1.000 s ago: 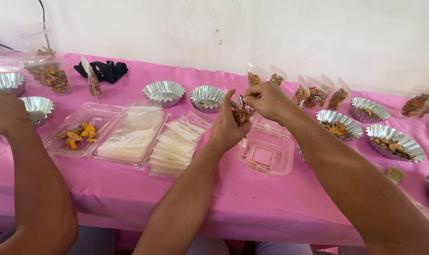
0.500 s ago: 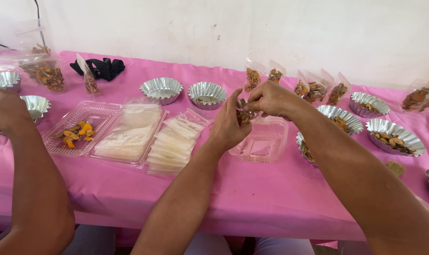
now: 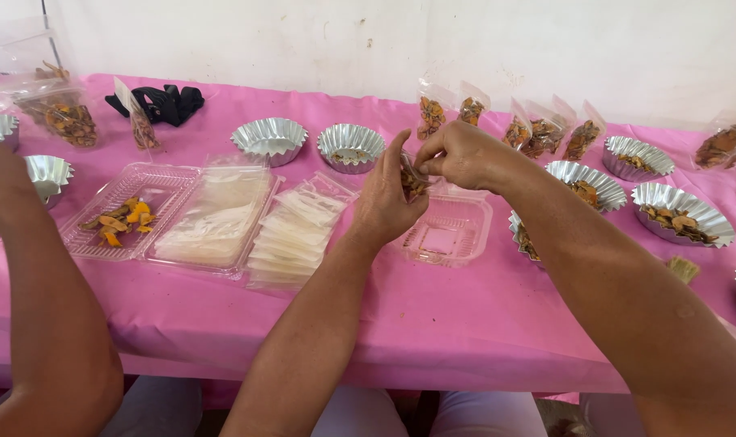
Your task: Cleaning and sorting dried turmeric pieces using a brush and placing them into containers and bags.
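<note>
Your left hand (image 3: 384,202) and right hand (image 3: 457,155) meet above the middle of the table (image 3: 433,324), which is covered in pink cloth. Between them you hold a small clear pouch (image 3: 414,183) of brownish dried pieces. Left hand is half curled, fingers upright behind the pouch; right hand is closed down in a pinch on the pouch's top edge. The pouch hangs just over an empty clear plastic box (image 3: 445,231).

Just left of that box lies a fanned stack of empty clear sleeves (image 3: 295,235), then an open hinged clear tray (image 3: 170,214) with a few orange and yellow pieces in its left half. Two fluted foil cups (image 3: 311,142) sit behind the sleeves. Along the far edge stand filled pouches (image 3: 506,121). More foil cups with dried pieces (image 3: 680,218) run toward the right edge. Another person's arm (image 3: 36,291) crosses the near left corner.
</note>
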